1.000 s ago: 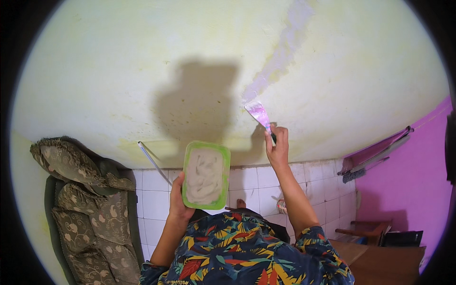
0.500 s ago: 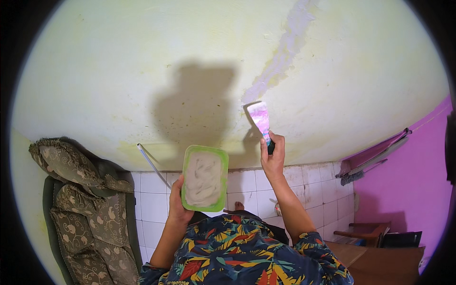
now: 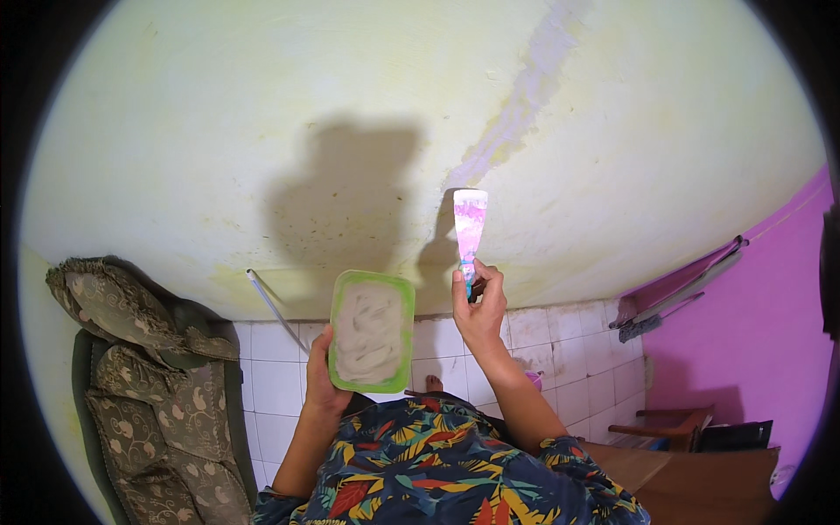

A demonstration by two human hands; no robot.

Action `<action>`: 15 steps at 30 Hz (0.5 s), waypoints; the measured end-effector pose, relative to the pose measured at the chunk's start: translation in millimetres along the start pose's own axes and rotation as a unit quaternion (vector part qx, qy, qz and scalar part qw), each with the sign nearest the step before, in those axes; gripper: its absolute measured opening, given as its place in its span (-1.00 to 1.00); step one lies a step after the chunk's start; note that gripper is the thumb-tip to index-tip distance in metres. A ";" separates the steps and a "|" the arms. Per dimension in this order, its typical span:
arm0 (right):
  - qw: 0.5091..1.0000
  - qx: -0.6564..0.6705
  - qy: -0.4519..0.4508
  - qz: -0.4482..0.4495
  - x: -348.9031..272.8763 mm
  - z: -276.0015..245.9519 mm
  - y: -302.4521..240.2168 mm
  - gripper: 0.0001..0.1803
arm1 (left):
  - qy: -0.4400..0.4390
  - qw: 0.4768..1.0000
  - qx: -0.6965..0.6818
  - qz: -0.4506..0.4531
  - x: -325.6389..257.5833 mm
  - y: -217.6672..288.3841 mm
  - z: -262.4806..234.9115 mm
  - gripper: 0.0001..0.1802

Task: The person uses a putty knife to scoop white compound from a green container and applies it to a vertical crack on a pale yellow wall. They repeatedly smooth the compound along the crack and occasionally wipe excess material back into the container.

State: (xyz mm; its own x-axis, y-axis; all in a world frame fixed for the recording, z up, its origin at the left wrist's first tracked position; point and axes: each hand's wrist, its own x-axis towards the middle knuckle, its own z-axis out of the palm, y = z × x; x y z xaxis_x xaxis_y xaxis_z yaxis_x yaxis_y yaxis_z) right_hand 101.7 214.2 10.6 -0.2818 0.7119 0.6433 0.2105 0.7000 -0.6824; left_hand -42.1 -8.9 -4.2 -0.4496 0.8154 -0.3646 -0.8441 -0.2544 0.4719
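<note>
My left hand (image 3: pixel 325 379) grips the left edge of a green plastic tub (image 3: pixel 409 332), held tilted so its inside shows. Smooth greyish-beige paste (image 3: pixel 369 328) fills the tub. In my right hand (image 3: pixel 482 315) is a putty knife (image 3: pixel 470 223), its blade pointing up and smeared with white and pink. The fingers close round its dark and teal handle. Just beyond the blade tip, the pale yellow wall (image 3: pixel 219 131) bears a long lilac-grey patched strip (image 3: pixel 516 101) slanting up to the right. Whether the blade touches the wall is hard to tell.
A brown patterned sofa (image 3: pixel 157 411) stands at the left. A thin pale pole (image 3: pixel 276 308) leans at the wall near it. At the right are a pink wall (image 3: pixel 735 350), long-handled cleaning tools (image 3: pixel 682 293) and wooden furniture (image 3: pixel 691 472). White tiles (image 3: pixel 278 381) cover the floor.
My right hand has shifted left and slightly down, and the putty knife has turned more upright. The tub has moved slightly left with my left hand.
</note>
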 end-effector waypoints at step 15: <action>0.997 -0.051 -0.039 0.049 -4.8 15.0 -18.1 -0.65 | -0.004 1.000 -0.028 0.000 0.8 1.9 -7.4 -0.37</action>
State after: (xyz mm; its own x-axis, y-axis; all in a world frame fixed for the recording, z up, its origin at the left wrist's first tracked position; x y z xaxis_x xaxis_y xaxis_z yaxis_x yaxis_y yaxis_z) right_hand 85.2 197.3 14.6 -0.3261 0.7737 0.5431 0.3340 0.6318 -0.6995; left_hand -46.2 -12.6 -9.5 -0.4484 0.8190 -0.3580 -0.8587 -0.2834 0.4271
